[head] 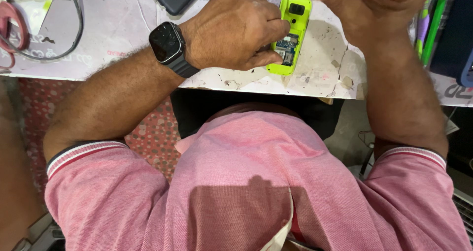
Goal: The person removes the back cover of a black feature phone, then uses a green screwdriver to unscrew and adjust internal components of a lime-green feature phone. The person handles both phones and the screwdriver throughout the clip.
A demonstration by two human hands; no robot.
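Your left hand (234, 27) pins the green phone (290, 34) to the table (315, 78), fingers closed over its open back. Its long axis runs away from you. Your right hand (379, 7), loosely curled and apparently empty, hovers just beyond its top end.

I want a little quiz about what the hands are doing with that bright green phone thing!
1. True or false: the left hand presses on the lime-green plastic phone with its back cover off.
2. What does the left wrist wear?
A. a black square smartwatch
B. a gold bracelet
C. nothing
3. Fill in: the phone lies on a worn white ____.

Key:
1. True; its fingers rest on the phone's open back, where the circuit board shows.
2. A.
3. Tabletop. The right hand is raised just beside the phone's top end; whether it holds anything cannot be told.
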